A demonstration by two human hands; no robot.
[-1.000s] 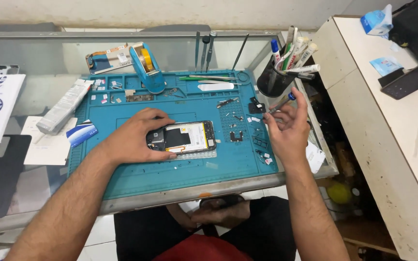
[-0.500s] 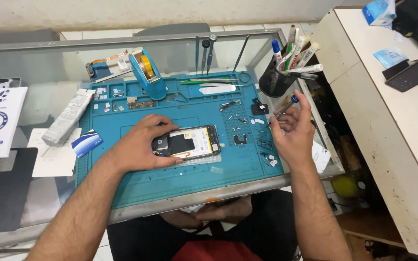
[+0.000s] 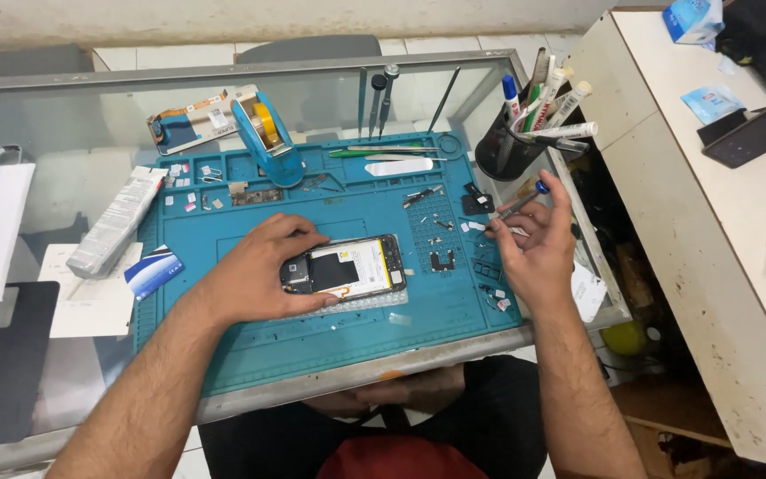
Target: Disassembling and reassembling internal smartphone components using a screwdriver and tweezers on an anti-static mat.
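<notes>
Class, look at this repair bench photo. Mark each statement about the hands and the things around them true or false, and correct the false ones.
1. The left hand rests on the opened phone. True.
2. The right hand holds a pair of scissors. False: it holds a thin screwdriver with a blue cap.
3. The phone lies on a red mat. False: the mat is teal.
4. A black pen cup stands at the mat's far right corner. True.
5. The tape dispenser is blue. True.
</notes>
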